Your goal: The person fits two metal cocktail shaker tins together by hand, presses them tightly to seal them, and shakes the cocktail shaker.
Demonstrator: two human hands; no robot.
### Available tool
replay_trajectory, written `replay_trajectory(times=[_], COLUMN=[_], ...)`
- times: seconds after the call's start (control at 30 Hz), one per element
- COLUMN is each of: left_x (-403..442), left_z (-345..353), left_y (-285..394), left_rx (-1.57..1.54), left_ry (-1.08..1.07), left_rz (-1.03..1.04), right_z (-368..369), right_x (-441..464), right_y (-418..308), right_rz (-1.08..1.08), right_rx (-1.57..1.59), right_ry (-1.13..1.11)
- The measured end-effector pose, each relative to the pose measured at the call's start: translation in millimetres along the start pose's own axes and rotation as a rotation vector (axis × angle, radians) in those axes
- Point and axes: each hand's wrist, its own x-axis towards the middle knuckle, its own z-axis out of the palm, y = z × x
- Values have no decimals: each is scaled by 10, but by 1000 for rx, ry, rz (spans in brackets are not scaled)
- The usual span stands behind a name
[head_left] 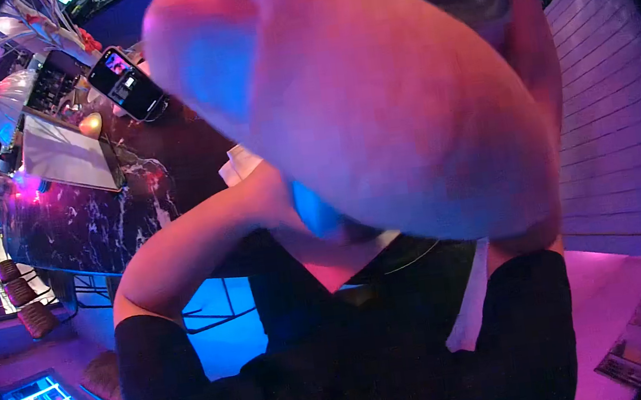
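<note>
A very large, blurred finger of my right hand [357, 101] fills the upper middle, close to the lens. It stretches toward the upper left, and the nail end catches blue light. The rest of that hand is out of sight, and I see nothing held in it. My left forearm bends inward from a dark sleeve to my left hand [300, 230], which is mostly behind the big finger. Its fingers are hidden. Beside the left wrist shows a white folded piece of paper or cloth [240, 166]. A pinkish pale corner [333, 275] appears below the same hand.
At left is a dark marbled table [94, 226]. A phone with a lit screen [125, 84] stands tilted on it, near a pale open menu or board [66, 152] and a small glowing lamp [91, 126]. Brown stools [27, 296] stand beyond. A slatted pale panel [611, 111] rises at right.
</note>
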Motion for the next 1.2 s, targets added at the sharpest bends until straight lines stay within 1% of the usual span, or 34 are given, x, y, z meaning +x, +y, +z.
replay_trajectory(times=[0.17, 0.3, 0.47, 0.53, 0.57, 0.63, 0.67, 0.73, 0.93, 1.03, 1.07, 1.1, 1.17, 1.2], left_x=[-18, 16, 64, 66, 63, 62, 76, 86, 68, 50, 32, 62, 37, 25], left_z=[15, 99, 69, 96, 169, 174, 103, 55, -27, 28, 145, 246, 291, 181], left_y=[41, -166, -50, 112, 219, 221, 120, 96, 275, 103, -91, -118, -115, -90], left_rx=[-146, -102, -176, -226, -184, -143, -216, -288, -107, -114, 215, 539, 853, 347], left_ry=[75, 94, 118, 163, 263, 356, 238, 120, 64, 120, 133, 143, 138, 165], left_rz=[42, 35, 77, 73, 4, -66, -51, -37, 107, 20, 14, 2, -7, -21], right_z=[16, -26, -106, -167, -175, -213, -223, -244, -370, -309, -258, -218, -216, -223], right_x=[4, 24, 136, 204, 219, 274, 284, 332, 452, 305, 242, 203, 215, 233], right_y=[6, 44, 90, 122, 124, 145, 144, 146, 226, 218, 198, 194, 182, 163], right_rz=[11, 21, 51, 73, 80, 98, 104, 122, 151, 158, 158, 162, 169, 170], right_rx=[15, 35, 85, 119, 136, 170, 182, 209, 325, 371, 349, 326, 280, 260], right_ry=[-21, -31, -76, -99, -109, -140, -152, -179, -291, -329, -301, -274, -217, -196])
